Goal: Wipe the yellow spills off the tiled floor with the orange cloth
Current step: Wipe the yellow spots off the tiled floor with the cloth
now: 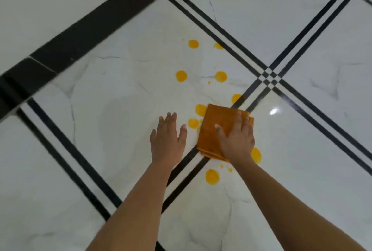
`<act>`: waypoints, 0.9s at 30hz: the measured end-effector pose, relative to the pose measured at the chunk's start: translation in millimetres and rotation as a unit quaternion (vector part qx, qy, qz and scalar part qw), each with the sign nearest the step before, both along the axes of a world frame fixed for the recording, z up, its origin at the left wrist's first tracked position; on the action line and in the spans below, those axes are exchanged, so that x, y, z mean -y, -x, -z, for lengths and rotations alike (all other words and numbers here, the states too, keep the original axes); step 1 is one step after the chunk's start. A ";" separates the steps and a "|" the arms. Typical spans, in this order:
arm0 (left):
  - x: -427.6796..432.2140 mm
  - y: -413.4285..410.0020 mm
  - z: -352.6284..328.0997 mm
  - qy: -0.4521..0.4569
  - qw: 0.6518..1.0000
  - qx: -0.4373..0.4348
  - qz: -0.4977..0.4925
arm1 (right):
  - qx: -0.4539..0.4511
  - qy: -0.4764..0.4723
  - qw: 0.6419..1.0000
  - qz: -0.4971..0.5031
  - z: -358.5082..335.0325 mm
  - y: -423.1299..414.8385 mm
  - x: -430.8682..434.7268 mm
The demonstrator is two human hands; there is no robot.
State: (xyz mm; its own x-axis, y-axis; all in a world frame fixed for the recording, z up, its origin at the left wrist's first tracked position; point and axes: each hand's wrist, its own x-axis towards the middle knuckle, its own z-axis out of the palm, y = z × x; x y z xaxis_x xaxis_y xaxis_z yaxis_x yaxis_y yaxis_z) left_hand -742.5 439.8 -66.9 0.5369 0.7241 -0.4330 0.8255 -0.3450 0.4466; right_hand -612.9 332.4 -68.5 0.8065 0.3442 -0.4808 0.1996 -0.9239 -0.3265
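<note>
A folded orange cloth (216, 127) lies flat on the white tiled floor (120, 81). My right hand (237, 140) presses on it with straight, spread fingers. My left hand (168, 140) rests flat on the bare tile just left of the cloth, fingers straight. Several round yellow spills dot the floor around the cloth: one (193, 44) far ahead, two (181, 76) (220, 76) in the middle, one (193, 123) between my hands, one (212, 176) near my right wrist. A further spill (256, 155) peeks out right of my right hand.
Double black lines (267, 78) cross the white marble-look tiles in a grid. A broad black band (96, 29) runs diagonally at the upper left. A bright light reflection (273, 111) shines on the tile right of the cloth.
</note>
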 end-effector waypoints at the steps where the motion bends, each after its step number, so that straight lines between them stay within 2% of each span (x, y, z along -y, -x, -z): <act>1: -5.0 0.6 10.9 -0.027 0.999 -0.010 0.019 | 0.001 0.008 1.000 -0.025 15.2 3.7 -6.3; 4: -35.6 2.4 42.3 -0.124 0.990 -0.014 0.067 | 0.071 0.046 0.994 -0.068 58.0 6.0 -35.4; 6: -57.1 2.5 56.4 -0.170 0.983 0.005 0.074 | 0.139 0.027 0.985 -0.096 70.4 -5.8 -60.7; 11: -83.6 18.3 78.7 -0.220 0.975 0.012 0.029 | 0.165 -0.031 0.960 -0.222 72.8 -22.2 -117.8; 14: -79.2 33.4 81.3 -0.239 0.969 -0.002 0.057 | 0.187 -0.059 0.900 -0.390 76.4 17.4 -72.8; 15: -79.2 35.4 81.9 -0.246 0.967 -0.008 0.069 | 0.192 -0.058 0.886 -0.417 76.7 21.9 -57.6; 17: -80.8 35.2 81.3 -0.251 0.965 -0.010 0.078 | 0.200 -0.064 0.887 -0.412 78.9 7.4 -62.2; 20: -83.6 38.3 82.3 -0.247 0.966 -0.015 0.076 | 0.174 -0.041 0.935 -0.306 77.1 -8.2 -118.0; 22: -83.9 46.1 82.3 -0.249 0.966 -0.023 0.066 | 0.172 -0.041 0.937 -0.301 78.2 3.7 -128.4; 25: -83.8 59.3 82.4 -0.247 0.967 -0.026 0.054 | 0.204 -0.067 0.876 -0.432 79.7 30.5 -78.3; 27: -83.9 62.5 82.4 -0.247 0.966 -0.022 0.067 | 0.198 -0.065 0.854 -0.476 77.3 26.5 -53.2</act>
State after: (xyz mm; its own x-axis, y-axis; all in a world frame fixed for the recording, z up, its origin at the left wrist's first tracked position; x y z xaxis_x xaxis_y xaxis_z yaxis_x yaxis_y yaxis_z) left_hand -805.1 523.7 -149.3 0.6294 0.7732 -0.0780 0.7730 -0.6126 0.1652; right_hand -639.3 385.7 -145.9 0.2217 0.9645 -0.1436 0.9591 -0.2423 -0.1467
